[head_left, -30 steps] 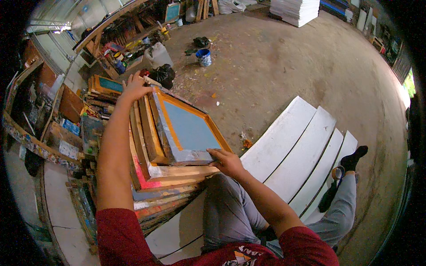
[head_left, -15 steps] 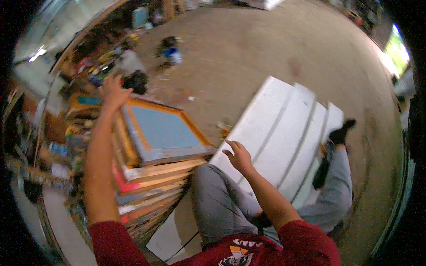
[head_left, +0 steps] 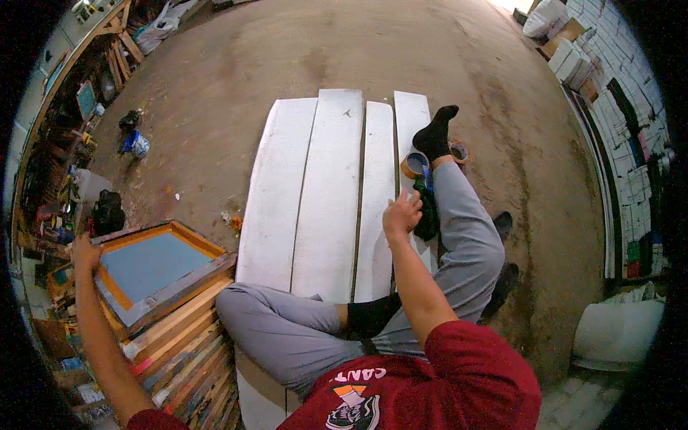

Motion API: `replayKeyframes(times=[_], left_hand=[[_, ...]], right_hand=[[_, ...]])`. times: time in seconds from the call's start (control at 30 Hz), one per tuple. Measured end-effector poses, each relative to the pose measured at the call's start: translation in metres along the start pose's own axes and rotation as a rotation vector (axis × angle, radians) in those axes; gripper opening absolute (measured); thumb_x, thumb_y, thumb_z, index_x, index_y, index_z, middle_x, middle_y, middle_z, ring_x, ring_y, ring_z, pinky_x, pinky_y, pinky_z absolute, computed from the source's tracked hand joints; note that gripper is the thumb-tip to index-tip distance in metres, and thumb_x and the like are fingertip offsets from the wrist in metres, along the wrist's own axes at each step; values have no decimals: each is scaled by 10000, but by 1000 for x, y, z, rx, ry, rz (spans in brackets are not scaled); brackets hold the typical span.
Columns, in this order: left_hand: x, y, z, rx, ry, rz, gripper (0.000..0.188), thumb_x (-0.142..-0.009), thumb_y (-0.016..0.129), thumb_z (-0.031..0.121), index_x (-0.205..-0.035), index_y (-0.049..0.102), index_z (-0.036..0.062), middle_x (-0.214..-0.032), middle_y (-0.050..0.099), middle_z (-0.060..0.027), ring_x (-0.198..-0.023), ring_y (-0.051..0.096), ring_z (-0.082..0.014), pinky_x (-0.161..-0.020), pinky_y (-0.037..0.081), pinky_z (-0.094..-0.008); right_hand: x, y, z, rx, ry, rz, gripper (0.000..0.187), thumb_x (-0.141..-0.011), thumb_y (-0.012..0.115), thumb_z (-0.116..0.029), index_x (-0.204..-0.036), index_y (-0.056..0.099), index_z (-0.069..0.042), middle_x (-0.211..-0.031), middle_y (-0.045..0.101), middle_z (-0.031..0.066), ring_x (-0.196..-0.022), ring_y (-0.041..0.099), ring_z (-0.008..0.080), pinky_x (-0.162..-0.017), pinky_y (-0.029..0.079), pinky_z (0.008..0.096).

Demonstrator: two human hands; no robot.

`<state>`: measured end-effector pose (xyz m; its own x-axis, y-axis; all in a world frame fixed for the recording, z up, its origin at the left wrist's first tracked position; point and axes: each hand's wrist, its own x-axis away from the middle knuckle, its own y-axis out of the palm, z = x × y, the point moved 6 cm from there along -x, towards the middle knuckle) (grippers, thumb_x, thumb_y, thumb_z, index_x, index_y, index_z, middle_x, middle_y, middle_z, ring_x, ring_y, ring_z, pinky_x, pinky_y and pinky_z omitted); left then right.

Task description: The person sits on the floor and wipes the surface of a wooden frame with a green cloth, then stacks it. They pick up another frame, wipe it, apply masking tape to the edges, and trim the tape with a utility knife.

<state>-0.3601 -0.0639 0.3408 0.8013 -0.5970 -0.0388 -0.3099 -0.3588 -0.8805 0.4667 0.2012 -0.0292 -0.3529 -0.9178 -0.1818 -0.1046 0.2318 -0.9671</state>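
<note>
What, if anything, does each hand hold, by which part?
The left hand is at the left edge of the framed screen, grip unclear; the right hand holds nothing visible.

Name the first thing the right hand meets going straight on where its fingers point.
Probably the tan tape roll, just beyond the right hand's fingertips; depth is unclear, so the hand might pass above it.

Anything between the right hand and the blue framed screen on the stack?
Nothing visible blocks it. Between the right hand and the framed screen, only white boards show, lying beneath. The bent left knee sits just nearer the body.
</note>
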Motion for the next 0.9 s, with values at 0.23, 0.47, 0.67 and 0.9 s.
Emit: replayKeyframes(times=[0.23, 0.47, 0.67, 0.9], left_hand=[[-11, 19, -6, 50, 102, -98, 728, -866, 823, 400, -1456, 582, 49, -1430, 633, -197, -1309, 612, -386, -1066, 515, -538], [-11, 18, -14, 30, 231, -96, 715, -841, 833, 438, -1374, 621, 12, -1398, 644, -226, -1268, 633, -410, -1039, 525, -539], [-32, 22, -72, 19, 149, 199, 606, -829, 810, 522, -1214, 691, 69, -1249, 698, -211, -1173, 660, -413, -956, 536, -545], [-26, -43, -49, 194, -13, 347, 853, -804, 824, 593, -1465, 560, 122, -1327, 683, -154, -1344, 565, -355, -1094, 453, -539]], right_hand=[[-16, 26, 64, 190, 215, -175, 479, -912, 712, -204, -1354, 557, -104, -1276, 637, 117, -1205, 601, 310, -952, 515, 478], [-2, -17, 6, -213, -226, -6, 170, -971, 683, -243, -1032, 690, -85, -1140, 699, 141, -1127, 618, 396, -873, 542, 532], [57, 12, -66, -724, -193, -323, 231, -982, 600, -76, -1210, 629, -101, -925, 691, 268, -907, 676, 487, -796, 510, 571], [103, 36, -121, -571, -373, -576, 300, -914, 681, -60, -1211, 640, -60, -1098, 698, 249, -988, 691, 452, -838, 566, 502]])
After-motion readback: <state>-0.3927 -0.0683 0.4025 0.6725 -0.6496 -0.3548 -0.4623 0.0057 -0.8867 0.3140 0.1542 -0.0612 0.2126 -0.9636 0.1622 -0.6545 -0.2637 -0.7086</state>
